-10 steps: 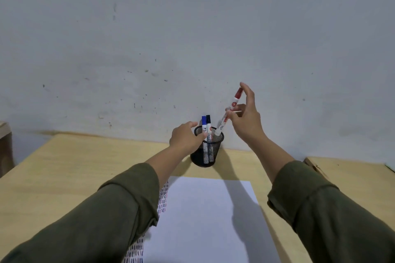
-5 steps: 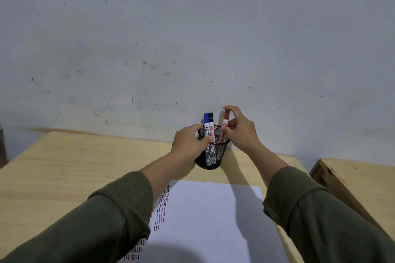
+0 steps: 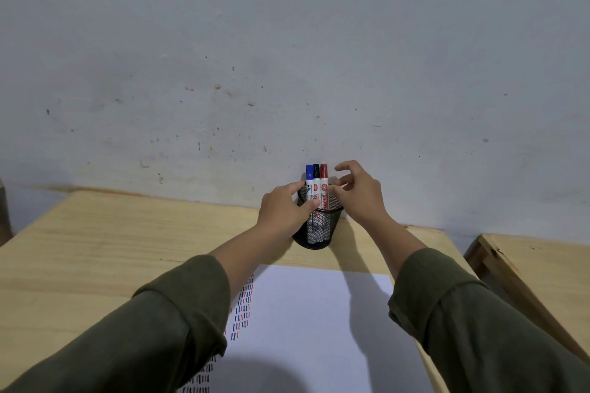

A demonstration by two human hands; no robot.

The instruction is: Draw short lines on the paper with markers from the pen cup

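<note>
A black mesh pen cup [image 3: 322,231] stands near the table's far edge, against the wall. Three capped markers stand upright in it: blue [image 3: 309,180], black [image 3: 316,181] and red [image 3: 324,183]. My left hand [image 3: 285,212] grips the cup's left side, thumb across its rim. My right hand [image 3: 359,193] hovers just right of the red marker with its fingers spread and nothing in them. A white sheet of paper [image 3: 314,325] lies in front of the cup, with several short blue, red and black lines along its left edge.
The wooden table [image 3: 95,249] runs up to a pale scuffed wall [image 3: 287,57]. A second wooden surface [image 3: 542,268] stands to the right, across a narrow gap. Both my forearms in dark green sleeves cross the paper.
The red marker went from my raised right hand down into the cup. My right hand has let go of it and opened. My left hand stayed on the cup.
</note>
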